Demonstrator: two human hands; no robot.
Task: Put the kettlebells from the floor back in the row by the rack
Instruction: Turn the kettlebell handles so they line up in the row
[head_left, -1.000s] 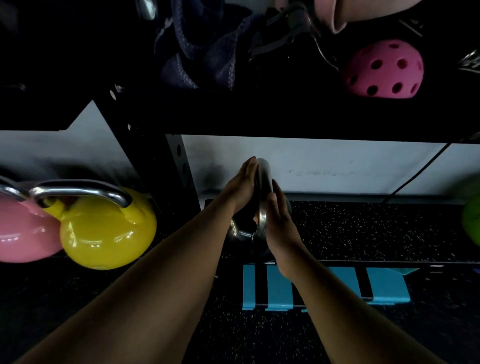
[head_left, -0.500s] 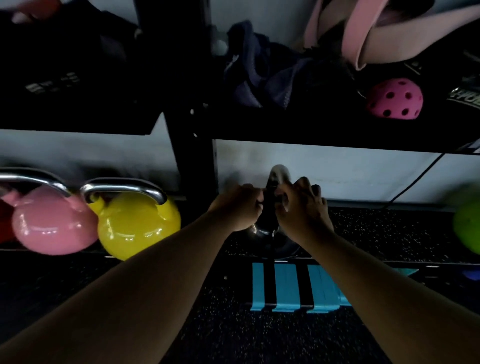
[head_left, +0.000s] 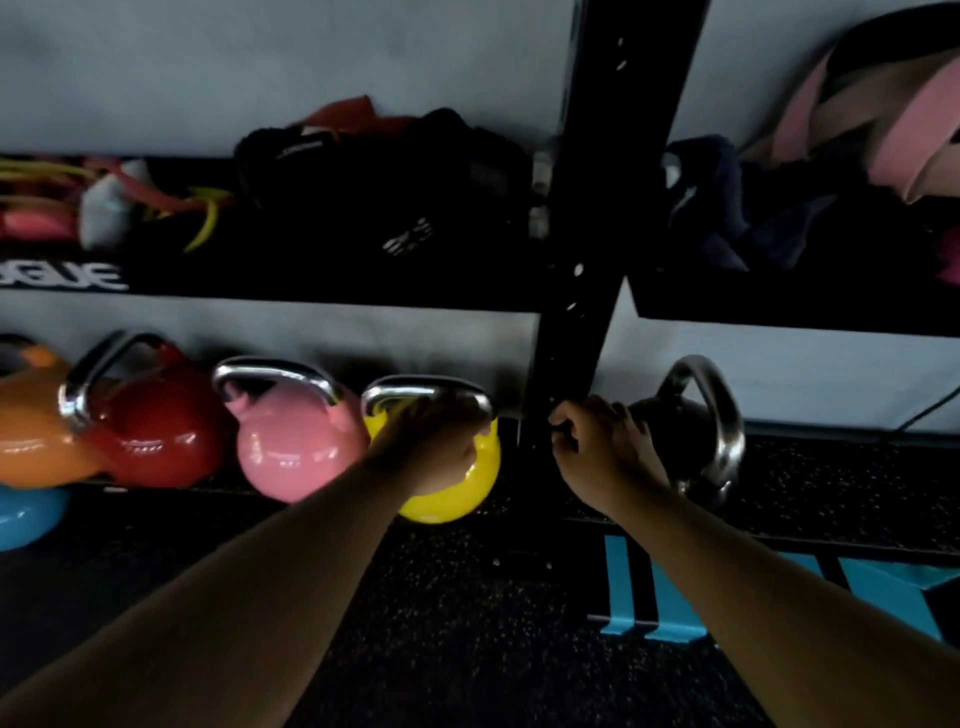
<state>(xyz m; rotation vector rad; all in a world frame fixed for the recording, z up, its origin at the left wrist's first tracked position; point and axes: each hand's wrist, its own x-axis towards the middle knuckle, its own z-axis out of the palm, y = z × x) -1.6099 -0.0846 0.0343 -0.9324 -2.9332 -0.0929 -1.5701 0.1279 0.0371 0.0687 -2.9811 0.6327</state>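
Note:
A black kettlebell (head_left: 675, 441) with a steel handle stands on the floor just right of the black rack post (head_left: 576, 332). My right hand (head_left: 605, 457) hovers in front of its left side with loosely curled fingers and holds nothing. A yellow kettlebell (head_left: 467, 493) stands left of the post, at the right end of a row with a pink kettlebell (head_left: 291, 441), a red kettlebell (head_left: 156, 431) and an orange kettlebell (head_left: 36, 436). My left hand (head_left: 431, 447) lies in front of the yellow one, below its handle. Its fingers are hidden.
A blue kettlebell (head_left: 21, 514) sits at the far left, in front of the row. The rack's shelf (head_left: 311, 280) overhead carries dark bags and bands. A blue metal bracket (head_left: 654, 597) lies on the rubber floor beside my right forearm. A cable (head_left: 930, 410) runs along the wall.
Both hands have let go of the black kettlebell's handle and moved left. The view has swung left and up, so more of the row shows.

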